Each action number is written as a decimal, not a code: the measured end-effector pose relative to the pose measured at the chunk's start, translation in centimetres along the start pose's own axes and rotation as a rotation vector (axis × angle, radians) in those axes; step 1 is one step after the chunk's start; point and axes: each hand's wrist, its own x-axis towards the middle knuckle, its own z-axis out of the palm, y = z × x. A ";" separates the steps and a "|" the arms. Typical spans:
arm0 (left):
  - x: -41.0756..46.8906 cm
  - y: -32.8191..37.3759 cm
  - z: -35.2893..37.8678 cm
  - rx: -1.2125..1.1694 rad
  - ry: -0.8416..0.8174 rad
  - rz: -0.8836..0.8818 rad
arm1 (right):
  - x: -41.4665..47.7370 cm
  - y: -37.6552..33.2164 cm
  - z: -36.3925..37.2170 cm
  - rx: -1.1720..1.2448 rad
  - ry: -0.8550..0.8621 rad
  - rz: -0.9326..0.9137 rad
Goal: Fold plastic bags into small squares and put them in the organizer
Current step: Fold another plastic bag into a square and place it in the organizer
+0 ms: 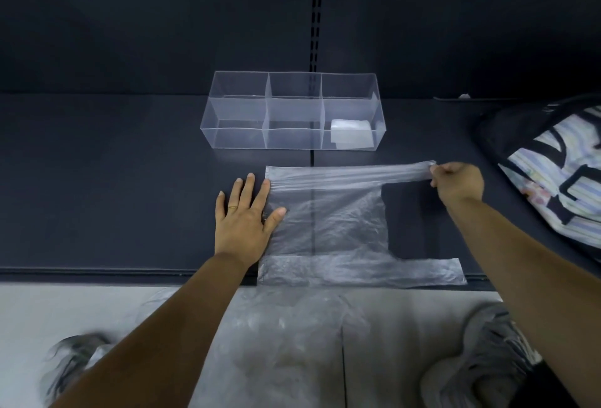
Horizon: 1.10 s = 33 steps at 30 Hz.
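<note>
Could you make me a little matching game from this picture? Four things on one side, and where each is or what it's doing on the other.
Things:
1. left hand
2. right hand
3. folded bag
4. striped bag

Place or state:
a. pinches the far handle of the plastic bag
b. lies in the right-hand compartment of the organizer
c. presses flat on the plastic bag's left edge
d. sits at the right end of the shelf

Pairs: 1-c, 2-a, 3-b, 4-d
</note>
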 end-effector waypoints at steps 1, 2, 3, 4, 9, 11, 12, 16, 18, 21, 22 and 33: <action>0.0 0.0 0.0 0.002 0.000 0.000 | 0.0 0.0 0.0 -0.031 -0.008 -0.011; 0.0 0.0 0.0 0.007 -0.002 0.001 | 0.0 -0.1 0.0 -0.063 -0.012 -0.026; -0.1 0.0 0.0 0.016 -0.007 0.002 | -0.1 -0.1 0.1 -0.088 -0.003 -0.040; -0.1 0.1 0.0 0.031 -0.018 0.004 | -0.3 -0.1 0.2 -0.111 0.025 -0.052; -0.4 0.8 -1.1 -0.028 -0.022 -0.047 | -5.1 -3.0 0.3 -0.303 0.313 -0.203; -1.3 1.4 -1.4 -0.057 0.088 -0.029 | -9.6 -4.4 1.9 -0.233 0.327 -0.430; -1.9 1.9 -1.3 -0.064 0.129 0.015 | -12.5 -4.8 3.2 -0.182 0.261 -0.540; -4.9 2.7 -0.1 0.004 0.058 0.145 | -22.5 -4.6 9.1 -0.240 -0.288 -0.717; -5.5 1.9 0.6 0.078 0.010 0.120 | -23.2 -3.3 10.7 -0.457 -0.394 -0.738; -5.3 1.6 0.8 0.039 0.019 0.081 | -19.9 -0.5 9.4 -0.685 -0.348 -0.749; -5.2 1.6 0.8 0.026 0.020 0.081 | -18.5 0.7 8.3 -0.717 -0.321 -0.725; -3.8 2.3 -0.2 -0.048 0.044 0.082 | -9.5 4.2 -1.9 -0.684 0.019 -0.377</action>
